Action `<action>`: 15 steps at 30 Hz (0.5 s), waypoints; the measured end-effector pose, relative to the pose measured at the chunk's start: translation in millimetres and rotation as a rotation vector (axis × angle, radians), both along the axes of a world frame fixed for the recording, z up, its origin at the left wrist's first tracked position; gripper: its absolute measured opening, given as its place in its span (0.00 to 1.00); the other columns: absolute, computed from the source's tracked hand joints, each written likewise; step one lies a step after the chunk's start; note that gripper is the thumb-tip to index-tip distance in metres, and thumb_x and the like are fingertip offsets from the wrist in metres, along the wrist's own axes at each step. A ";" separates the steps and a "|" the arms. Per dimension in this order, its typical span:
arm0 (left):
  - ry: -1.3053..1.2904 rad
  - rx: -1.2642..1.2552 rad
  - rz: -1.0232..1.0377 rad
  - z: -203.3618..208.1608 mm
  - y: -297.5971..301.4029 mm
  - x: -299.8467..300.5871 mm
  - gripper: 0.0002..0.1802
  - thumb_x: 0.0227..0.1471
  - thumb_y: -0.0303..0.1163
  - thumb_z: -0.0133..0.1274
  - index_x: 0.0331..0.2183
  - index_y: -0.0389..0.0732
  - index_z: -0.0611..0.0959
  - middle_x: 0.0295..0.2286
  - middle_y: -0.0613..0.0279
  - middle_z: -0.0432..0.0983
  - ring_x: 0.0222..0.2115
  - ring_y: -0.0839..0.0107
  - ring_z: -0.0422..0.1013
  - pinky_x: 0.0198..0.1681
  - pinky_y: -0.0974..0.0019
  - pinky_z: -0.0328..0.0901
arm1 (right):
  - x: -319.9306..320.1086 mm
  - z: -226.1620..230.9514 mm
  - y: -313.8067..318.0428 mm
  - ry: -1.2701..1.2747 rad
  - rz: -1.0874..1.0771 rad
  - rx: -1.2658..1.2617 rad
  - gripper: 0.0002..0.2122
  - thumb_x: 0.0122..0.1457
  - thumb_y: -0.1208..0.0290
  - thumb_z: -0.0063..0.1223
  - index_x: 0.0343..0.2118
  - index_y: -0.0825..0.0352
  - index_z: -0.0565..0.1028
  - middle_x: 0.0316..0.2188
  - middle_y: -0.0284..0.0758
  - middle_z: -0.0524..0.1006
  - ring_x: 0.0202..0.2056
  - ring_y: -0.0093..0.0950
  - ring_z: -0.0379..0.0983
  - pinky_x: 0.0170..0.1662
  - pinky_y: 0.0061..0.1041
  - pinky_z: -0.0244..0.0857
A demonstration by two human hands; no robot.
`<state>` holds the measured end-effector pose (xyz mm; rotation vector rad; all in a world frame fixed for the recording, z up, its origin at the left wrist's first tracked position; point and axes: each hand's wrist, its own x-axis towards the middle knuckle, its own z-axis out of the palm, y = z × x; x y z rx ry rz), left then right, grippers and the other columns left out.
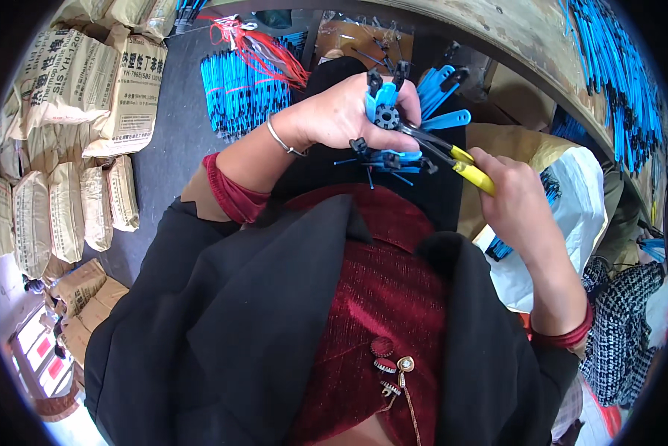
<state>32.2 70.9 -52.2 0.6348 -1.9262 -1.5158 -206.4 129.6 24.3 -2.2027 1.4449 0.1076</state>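
My left hand (339,111) is closed around a black round hub (386,117) with slots in its rim. Flat blue arms (447,120) with black clips at their ends fan out from the hub, on both sides of my fingers. Wrapped in my right hand (518,195) is a pair of pliers (473,177) with yellow handles. Their dark jaws reach to the hub's edge beside my left thumb; the exact tip contact is hard to make out. Both hands are above my lap.
Tied bundles of thin blue rods (246,97) lie beyond my left forearm, with red strips (256,46) beside them. Stacked brown paper sacks (73,82) line the left. A wooden tabletop (531,26) bears more blue rods (616,82) at the right. A white sack (583,197) stands beside my right arm.
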 end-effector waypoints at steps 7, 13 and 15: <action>0.034 0.093 0.206 19.0 -12.8 9.0 0.12 0.37 0.29 0.63 0.26 0.37 0.77 0.22 0.64 0.73 0.26 0.78 0.69 0.30 0.71 0.65 | -6.9 -12.9 -9.8 -0.349 -0.109 -0.084 0.14 0.46 0.75 0.54 0.38 0.72 0.72 0.29 0.44 0.76 0.30 0.39 0.73 0.36 0.28 0.66; 0.099 0.116 0.546 106.9 -43.6 38.2 0.13 0.42 0.37 0.60 0.26 0.39 0.78 0.22 0.66 0.73 0.23 0.77 0.69 0.29 0.71 0.65 | -53.1 13.0 -16.0 -0.703 -0.569 0.040 0.13 0.50 0.70 0.54 0.36 0.73 0.72 0.22 0.26 0.70 0.24 0.17 0.64 0.28 0.17 0.60; 0.126 0.086 0.532 139.0 -75.0 51.9 0.18 0.44 0.44 0.58 0.27 0.38 0.78 0.24 0.64 0.74 0.21 0.76 0.69 0.28 0.71 0.65 | -61.4 12.1 -22.0 -0.697 -0.569 0.002 0.13 0.50 0.70 0.55 0.36 0.73 0.72 0.21 0.26 0.69 0.23 0.16 0.63 0.28 0.17 0.59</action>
